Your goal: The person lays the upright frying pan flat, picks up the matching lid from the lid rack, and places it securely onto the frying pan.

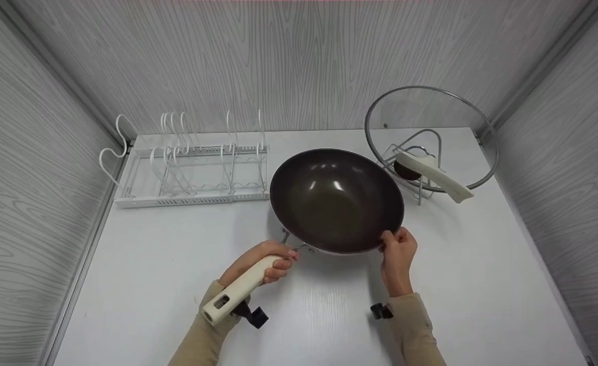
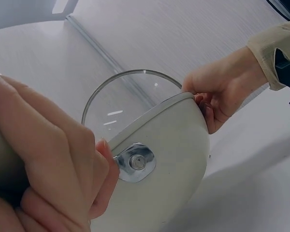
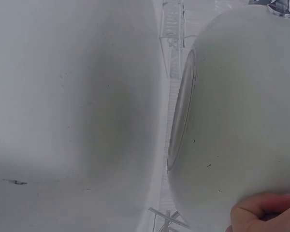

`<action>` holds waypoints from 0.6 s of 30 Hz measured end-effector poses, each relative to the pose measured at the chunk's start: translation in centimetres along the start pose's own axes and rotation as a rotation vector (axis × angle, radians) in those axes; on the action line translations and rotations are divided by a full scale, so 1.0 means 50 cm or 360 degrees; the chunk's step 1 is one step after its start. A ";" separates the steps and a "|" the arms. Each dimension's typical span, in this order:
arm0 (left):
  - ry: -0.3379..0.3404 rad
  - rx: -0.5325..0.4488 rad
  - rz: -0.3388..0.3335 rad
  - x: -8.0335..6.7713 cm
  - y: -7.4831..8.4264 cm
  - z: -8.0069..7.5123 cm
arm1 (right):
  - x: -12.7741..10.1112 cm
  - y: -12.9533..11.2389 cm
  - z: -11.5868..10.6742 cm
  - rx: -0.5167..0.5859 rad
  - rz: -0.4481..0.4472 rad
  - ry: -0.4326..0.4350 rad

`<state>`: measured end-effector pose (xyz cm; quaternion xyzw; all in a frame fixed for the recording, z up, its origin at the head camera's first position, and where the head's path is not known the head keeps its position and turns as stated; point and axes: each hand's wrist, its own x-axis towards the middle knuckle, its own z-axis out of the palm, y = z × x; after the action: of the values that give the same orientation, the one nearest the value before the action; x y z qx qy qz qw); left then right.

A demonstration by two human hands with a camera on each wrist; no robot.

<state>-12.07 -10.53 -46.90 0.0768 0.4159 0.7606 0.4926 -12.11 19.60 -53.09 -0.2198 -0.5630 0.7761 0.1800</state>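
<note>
A dark-lined wok [image 1: 337, 198] with a pale outside is held tilted above the white table, its inside facing me in the head view. My left hand [image 1: 268, 259] grips its cream handle [image 1: 240, 290] close to the metal bracket. At the near right rim, my right hand [image 1: 399, 256] pinches the edge, thumb on the inner side. In the left wrist view, the cream outer wall [image 2: 169, 164] and a shiny rivet plate [image 2: 137, 162] show. From the right wrist, the wok's round base [image 3: 182, 111] appears raised off the table.
A white wire dish rack [image 1: 192, 201] stands at the back left. Toward the back right, a glass lid [image 1: 492, 168] with a cream handle [image 1: 438, 178] leans in a wire stand [image 1: 420, 195]. Grey wood-patterned walls [image 1: 299, 66] enclose the table's back and sides.
</note>
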 end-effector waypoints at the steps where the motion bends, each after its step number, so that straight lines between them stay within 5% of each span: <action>1: 0.0001 -0.0032 -0.0003 0.002 -0.002 -0.002 | 0.001 0.002 -0.002 -0.0016 0.0015 0.0004; 8: 0.0009 -0.0222 -0.0047 0.016 -0.012 -0.013 | 0.003 0.012 -0.010 -0.0103 0.0084 0.0037; 18: 0.0020 -0.0292 -0.0085 0.025 -0.016 -0.030 | 0.008 0.018 -0.007 -0.0140 0.0066 0.0062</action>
<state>-12.96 -10.21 -48.80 0.0154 0.3493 0.7827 0.5150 -12.25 19.82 -54.09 -0.2543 -0.5882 0.7497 0.1650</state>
